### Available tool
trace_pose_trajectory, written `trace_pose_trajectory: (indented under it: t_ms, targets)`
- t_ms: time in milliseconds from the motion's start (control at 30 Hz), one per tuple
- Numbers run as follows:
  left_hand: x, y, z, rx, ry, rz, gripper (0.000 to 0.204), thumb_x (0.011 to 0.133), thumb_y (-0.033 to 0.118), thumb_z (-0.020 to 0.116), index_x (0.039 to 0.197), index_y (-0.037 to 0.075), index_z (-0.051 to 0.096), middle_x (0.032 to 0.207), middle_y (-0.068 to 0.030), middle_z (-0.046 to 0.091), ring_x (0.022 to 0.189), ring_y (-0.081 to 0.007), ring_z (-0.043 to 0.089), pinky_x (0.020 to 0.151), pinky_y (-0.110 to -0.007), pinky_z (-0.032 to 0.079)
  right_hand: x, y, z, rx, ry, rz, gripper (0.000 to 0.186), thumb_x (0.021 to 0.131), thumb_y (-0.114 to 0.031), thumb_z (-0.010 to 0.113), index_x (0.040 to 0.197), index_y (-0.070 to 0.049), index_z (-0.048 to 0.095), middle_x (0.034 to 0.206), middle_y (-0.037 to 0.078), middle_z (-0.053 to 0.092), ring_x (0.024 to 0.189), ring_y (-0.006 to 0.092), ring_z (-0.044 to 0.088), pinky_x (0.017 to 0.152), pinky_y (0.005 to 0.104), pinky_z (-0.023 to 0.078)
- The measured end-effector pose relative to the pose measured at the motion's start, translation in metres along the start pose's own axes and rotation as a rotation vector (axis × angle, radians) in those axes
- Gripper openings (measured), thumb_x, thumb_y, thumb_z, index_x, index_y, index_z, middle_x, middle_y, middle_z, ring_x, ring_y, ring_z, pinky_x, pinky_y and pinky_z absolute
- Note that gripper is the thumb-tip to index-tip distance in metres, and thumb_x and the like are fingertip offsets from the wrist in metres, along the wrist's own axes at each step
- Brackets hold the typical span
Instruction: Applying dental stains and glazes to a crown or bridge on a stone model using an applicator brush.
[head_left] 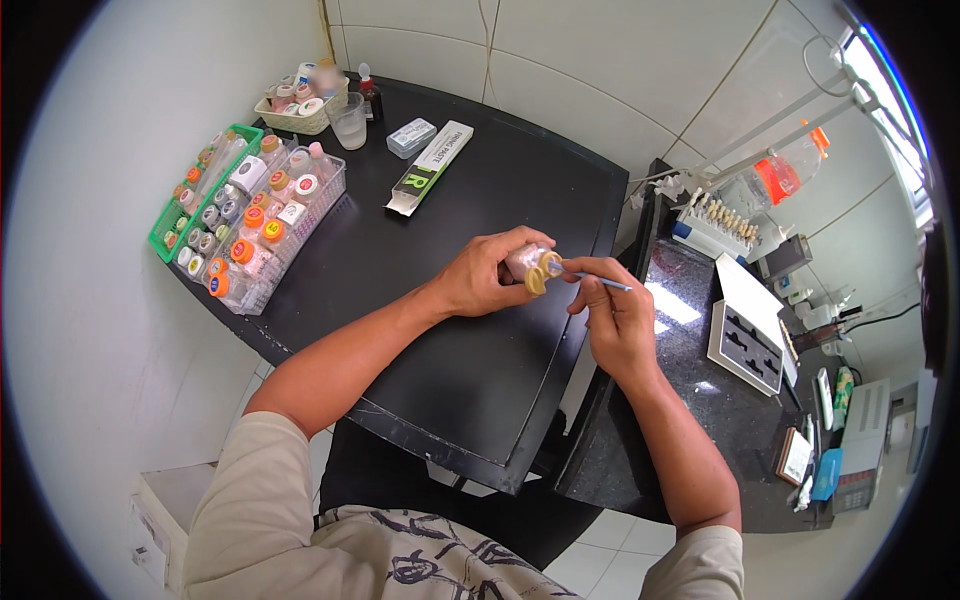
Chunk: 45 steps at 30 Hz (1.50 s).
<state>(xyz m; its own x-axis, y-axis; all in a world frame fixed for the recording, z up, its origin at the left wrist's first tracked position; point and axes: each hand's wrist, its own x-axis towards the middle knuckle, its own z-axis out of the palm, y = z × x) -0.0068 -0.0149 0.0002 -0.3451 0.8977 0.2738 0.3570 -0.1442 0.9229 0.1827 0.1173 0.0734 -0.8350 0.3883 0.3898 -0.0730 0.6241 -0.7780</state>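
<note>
Over the black table (430, 370), my left hand (478, 275) is wrapped round a small clear bottle (524, 260) with pinkish contents. The bottle lies tilted, its mouth turned toward my right hand. A yellow lid (537, 281) sits at the mouth and looks flipped open. Between thumb and fingers my right hand (618, 322) pinches a thin blue stick (606, 282). Its left end reaches the bottle's mouth, and whether the tip is inside I cannot tell. The palm side of my left hand is hidden.
Back left stand a clear basket (325, 195) of jars, a green basket (160, 243) and a cream basket (312, 122), beside a cup (348, 124) and a dark dropper bottle (370, 98). A carton (432, 165) lies beyond my hands. An open case (745, 345) rests on the right counter.
</note>
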Motion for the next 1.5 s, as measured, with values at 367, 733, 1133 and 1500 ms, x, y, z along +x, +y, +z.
trace_pose_trajectory:
  t_ms: [367, 733, 1133, 1500]
  targets:
    - [-0.001, -0.001, 0.000, 0.003, 0.038, 0.091, 0.073, 0.087, 0.008, 0.082, 0.155, 0.009, 0.058, 0.120, -0.0067, 0.076, 0.099, -0.0106, 0.069, 0.086, -0.027, 0.058, -0.001, 0.015, -0.003, 0.204, -0.017, 0.115, 0.026, 0.115, -0.015, 0.053, 0.121, 0.000, 0.073, 0.100, 0.010, 0.076, 0.072, 0.0116, 0.072, 0.059, 0.0235, 0.051]
    - [0.000, 0.001, -0.001, 0.017, -0.010, 0.104, 0.074, 0.088, 0.023, 0.091, 0.152, 0.008, 0.058, 0.125, -0.0092, 0.075, 0.110, -0.0152, 0.071, 0.097, -0.031, 0.056, -0.002, 0.019, -0.005, 0.243, 0.020, 0.114, 0.033, 0.117, -0.022, 0.049, 0.119, 0.002, 0.071, 0.101, 0.010, 0.074, 0.071, 0.0077, 0.068, 0.056, 0.0208, 0.047]
    - [0.002, -0.015, 0.000, -0.115, -0.006, 0.057, 0.048, 0.099, 0.022, 0.082, 0.132, 0.006, 0.051, 0.118, -0.0063, 0.067, 0.107, -0.0120, 0.067, 0.090, -0.031, 0.056, -0.001, 0.017, -0.003, 0.289, 0.048, 0.143, 0.035, 0.118, -0.024, 0.048, 0.119, 0.002, 0.071, 0.099, 0.009, 0.075, 0.069, 0.0077, 0.068, 0.055, 0.0207, 0.047]
    - [0.003, -0.011, 0.001, -0.128, 0.055, 0.097, 0.047, 0.096, 0.011, 0.083, 0.133, 0.003, 0.056, 0.120, -0.0074, 0.073, 0.108, -0.0142, 0.073, 0.094, -0.032, 0.058, -0.003, 0.020, -0.005, 0.297, 0.104, 0.080, 0.034, 0.117, -0.025, 0.050, 0.121, 0.002, 0.071, 0.101, 0.010, 0.076, 0.071, 0.0076, 0.068, 0.057, 0.0207, 0.047]
